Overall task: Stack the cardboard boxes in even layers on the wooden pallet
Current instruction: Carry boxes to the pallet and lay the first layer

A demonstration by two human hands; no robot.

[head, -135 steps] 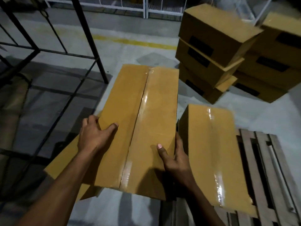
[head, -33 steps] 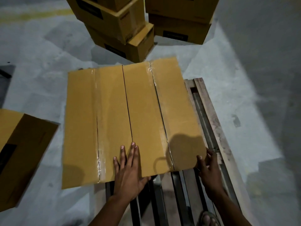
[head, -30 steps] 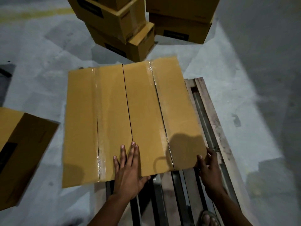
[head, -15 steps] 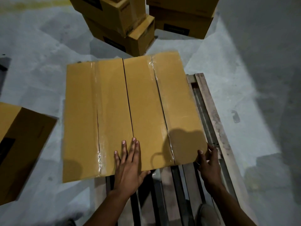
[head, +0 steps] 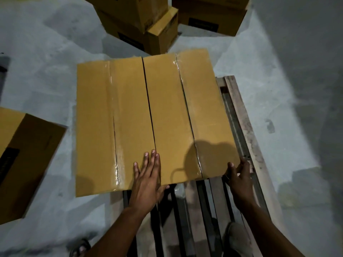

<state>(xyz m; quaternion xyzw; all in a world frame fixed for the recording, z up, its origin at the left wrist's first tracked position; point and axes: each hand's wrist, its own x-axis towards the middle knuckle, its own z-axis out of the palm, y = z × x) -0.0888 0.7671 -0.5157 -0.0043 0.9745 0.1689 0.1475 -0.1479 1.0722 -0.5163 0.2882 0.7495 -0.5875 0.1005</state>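
Two taped cardboard boxes lie side by side on the wooden pallet (head: 246,130), the left box (head: 109,123) and the right box (head: 187,115), their tops level. A thin dark gap runs between them. My left hand (head: 148,175) lies flat with straight fingers on the near edge of the tops, right at that gap. My right hand (head: 239,175) touches the right box's near right corner, its fingers bent against the box's side. The pallet's slats show bare in front of the boxes.
More cardboard boxes are stacked on the concrete floor beyond, a left stack (head: 137,21) and a right stack (head: 209,13). Another box (head: 24,156) sits on the floor at the left. My feet (head: 237,240) stand on and beside the pallet's near end.
Since 4.5 s ago the carried box has been set down beside the other on the pallet. Over the last second both hands stay on the near edges; the boxes barely shift.
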